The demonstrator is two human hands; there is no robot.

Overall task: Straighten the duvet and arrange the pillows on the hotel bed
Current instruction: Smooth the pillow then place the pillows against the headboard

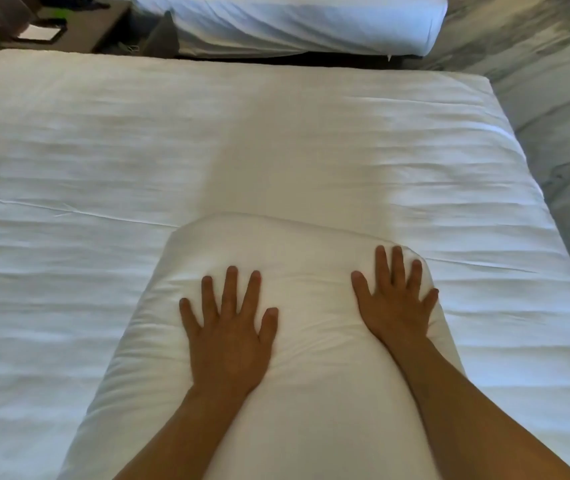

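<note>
A white pillow [311,258] lies on the near part of the bed, running from the bottom edge of the view toward the middle. My left hand [229,327] rests flat on it with fingers spread, palm down. My right hand [396,299] presses flat near the pillow's far right corner, fingers apart. Neither hand grips anything. The white duvet [276,140] covers the whole bed, lightly rippled, with a crease line crossing it from left to right behind the pillow.
A second bed with white bedding [311,22] stands beyond a narrow dark gap. A dark nightstand [68,29] with a framed card sits at the top left. Grey patterned carpet [553,81] runs along the right side.
</note>
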